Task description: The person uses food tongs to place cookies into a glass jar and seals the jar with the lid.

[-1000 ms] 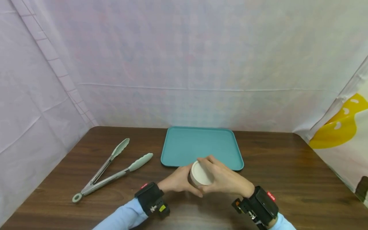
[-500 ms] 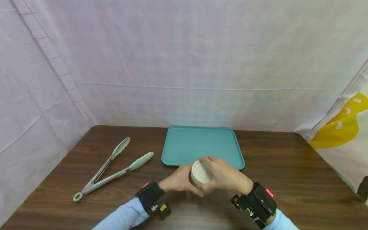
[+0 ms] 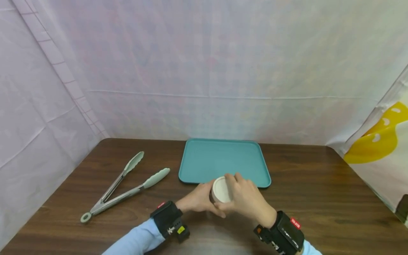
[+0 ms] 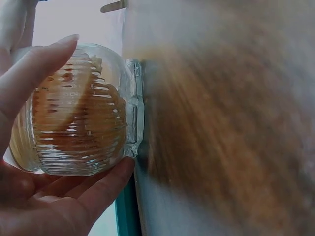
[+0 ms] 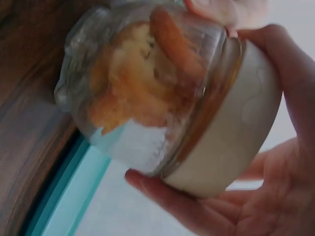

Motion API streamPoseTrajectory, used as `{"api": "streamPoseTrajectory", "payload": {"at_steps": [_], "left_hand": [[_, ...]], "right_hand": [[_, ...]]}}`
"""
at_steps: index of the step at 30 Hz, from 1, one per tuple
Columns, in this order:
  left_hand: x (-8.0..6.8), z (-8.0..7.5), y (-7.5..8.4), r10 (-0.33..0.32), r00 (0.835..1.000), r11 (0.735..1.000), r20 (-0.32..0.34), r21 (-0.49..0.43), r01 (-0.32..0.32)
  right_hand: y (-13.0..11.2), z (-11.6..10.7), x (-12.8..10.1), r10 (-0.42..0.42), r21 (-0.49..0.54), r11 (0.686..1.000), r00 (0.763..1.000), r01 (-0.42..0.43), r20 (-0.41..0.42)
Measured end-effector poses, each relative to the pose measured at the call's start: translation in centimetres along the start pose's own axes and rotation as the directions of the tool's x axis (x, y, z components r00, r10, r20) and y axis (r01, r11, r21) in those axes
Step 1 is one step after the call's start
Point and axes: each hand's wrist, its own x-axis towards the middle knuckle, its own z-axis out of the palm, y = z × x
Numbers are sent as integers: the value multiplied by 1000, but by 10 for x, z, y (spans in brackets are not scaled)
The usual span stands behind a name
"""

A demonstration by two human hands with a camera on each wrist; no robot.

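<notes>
A ribbed clear glass jar (image 4: 81, 118) with orange-brown pieces of food inside stands on the dark wooden table, just in front of the tray. Its pale, cream-white lid (image 3: 220, 191) faces up in the head view. My left hand (image 3: 200, 199) grips the jar's body from the left, thumb on one side and fingers on the other. From the right, my right hand (image 3: 247, 199) holds the lid, its thumb and fingers spread around the rim. Through the glass in the right wrist view, the food (image 5: 135, 73) shows as chunky pieces.
Behind the jar lies a flat teal tray (image 3: 223, 159). Spread-apart metal tongs (image 3: 122, 197) with pale green tips rest on the left of the table (image 3: 318, 198). A white cloth (image 3: 207, 71) hangs along the table's back edge.
My right hand has turned around the lid, its wrist swinging slightly down and left. The left hand and the jar stay about where they were.
</notes>
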Motion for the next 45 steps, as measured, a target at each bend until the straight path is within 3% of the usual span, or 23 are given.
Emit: {"api": "streamPoseTrajectory", "payload": {"at_steps": [6,13,16,19,23,25,28,38,45], "left_hand": [[0,0,0,17,1000,999,-21,32,-16],[-1,0,0,5,1000,1000,7,-15,-5],[-2,0,-1,13,1000,1000,19,-28,-12],[-1,0,-2,32,999,999,22,-16,-32],[-1,-1,-3,47,999,999,17,-4,-46],[-1,-1,-3,44,999,999,18,-10,-44],[-1,-1,-2,38,999,999,22,-26,-37],[-1,0,-1,22,1000,999,10,-25,-22],[-1,1,-2,19,1000,1000,-10,0,-19]], "right_hand": [[-11,4,0,71,-97,992,991,-82,-112],[-19,9,-2,162,-110,978,979,-176,-127],[-16,6,-4,185,-61,980,982,-187,-46],[-9,-3,-4,172,87,979,977,-184,123],[5,-13,-2,32,242,965,964,-99,264],[11,-15,0,-47,277,960,958,-34,283],[18,-15,3,-100,333,943,944,-10,314],[21,-6,1,-79,337,941,967,-8,243],[16,0,-3,-38,274,962,992,4,120]]}}
